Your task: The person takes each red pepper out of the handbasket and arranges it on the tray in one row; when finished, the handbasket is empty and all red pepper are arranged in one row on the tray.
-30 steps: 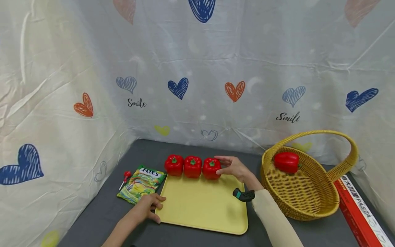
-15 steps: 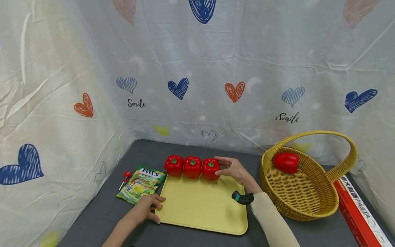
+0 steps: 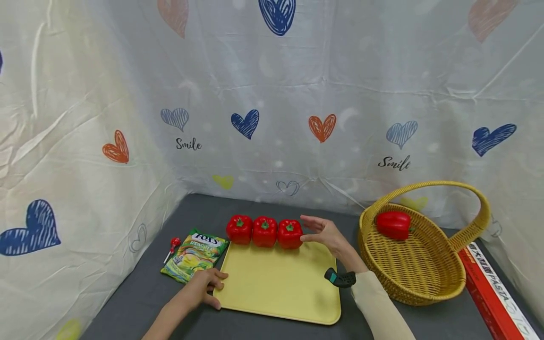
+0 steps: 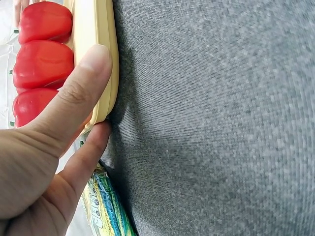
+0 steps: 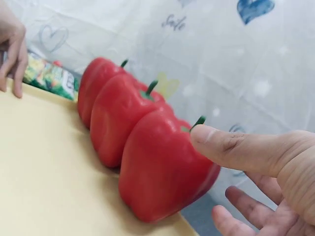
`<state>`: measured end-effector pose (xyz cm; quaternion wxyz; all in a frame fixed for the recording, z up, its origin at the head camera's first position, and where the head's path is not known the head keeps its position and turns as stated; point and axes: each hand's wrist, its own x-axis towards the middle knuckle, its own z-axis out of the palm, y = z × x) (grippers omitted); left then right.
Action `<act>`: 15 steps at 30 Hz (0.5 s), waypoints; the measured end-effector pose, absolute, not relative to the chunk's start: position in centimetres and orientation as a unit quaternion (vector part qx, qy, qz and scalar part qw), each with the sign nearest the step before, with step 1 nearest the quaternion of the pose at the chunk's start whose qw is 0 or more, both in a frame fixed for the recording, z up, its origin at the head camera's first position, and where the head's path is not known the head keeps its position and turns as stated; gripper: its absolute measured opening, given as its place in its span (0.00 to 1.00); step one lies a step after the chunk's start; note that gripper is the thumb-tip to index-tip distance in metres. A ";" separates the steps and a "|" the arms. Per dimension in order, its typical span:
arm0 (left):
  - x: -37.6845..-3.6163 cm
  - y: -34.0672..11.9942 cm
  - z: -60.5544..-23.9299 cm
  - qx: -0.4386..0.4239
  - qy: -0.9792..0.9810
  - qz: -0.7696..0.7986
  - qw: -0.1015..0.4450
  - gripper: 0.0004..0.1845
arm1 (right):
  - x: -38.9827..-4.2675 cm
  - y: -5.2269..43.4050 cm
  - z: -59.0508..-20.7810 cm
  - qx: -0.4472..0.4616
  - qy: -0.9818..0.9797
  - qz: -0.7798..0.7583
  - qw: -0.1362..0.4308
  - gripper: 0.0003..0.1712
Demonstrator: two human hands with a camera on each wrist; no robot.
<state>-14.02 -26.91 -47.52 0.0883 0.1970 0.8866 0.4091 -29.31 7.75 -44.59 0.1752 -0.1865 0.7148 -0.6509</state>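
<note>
Three red bell peppers stand side by side along the far edge of a yellow tray: the left pepper, the middle pepper and the right pepper. My right hand is just right of the row, thumb and fingers spread. In the right wrist view its thumb overlaps the right pepper near the green stem, and its other fingers hang apart from the pepper. My left hand holds the tray's near-left corner; in the left wrist view the thumb lies along the rim and a finger touches the side.
Left of the tray lies a green Fox's candy bag with a red lollipop beside it. At right stands a yellow wicker basket with a high handle, holding another red pepper. A red-and-white pasta box lies beyond it.
My right hand has opened a little and moved slightly right, away from the right pepper. The left hand, tray and peppers keep their places.
</note>
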 end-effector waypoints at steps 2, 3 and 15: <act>-14.1 -26.9 -47.6 0.198 0.887 0.408 0.089 0.25 | -28.8 8.5 -44.2 -0.192 0.717 -0.649 0.168 0.38; -14.1 -27.0 -47.7 0.197 0.887 0.408 0.089 0.25 | -28.4 9.0 -44.0 -0.194 0.718 -0.648 0.165 0.38; -14.1 -27.0 -47.6 0.192 0.884 0.415 0.096 0.23 | -23.5 18.1 -41.1 -0.235 0.721 -0.633 0.159 0.30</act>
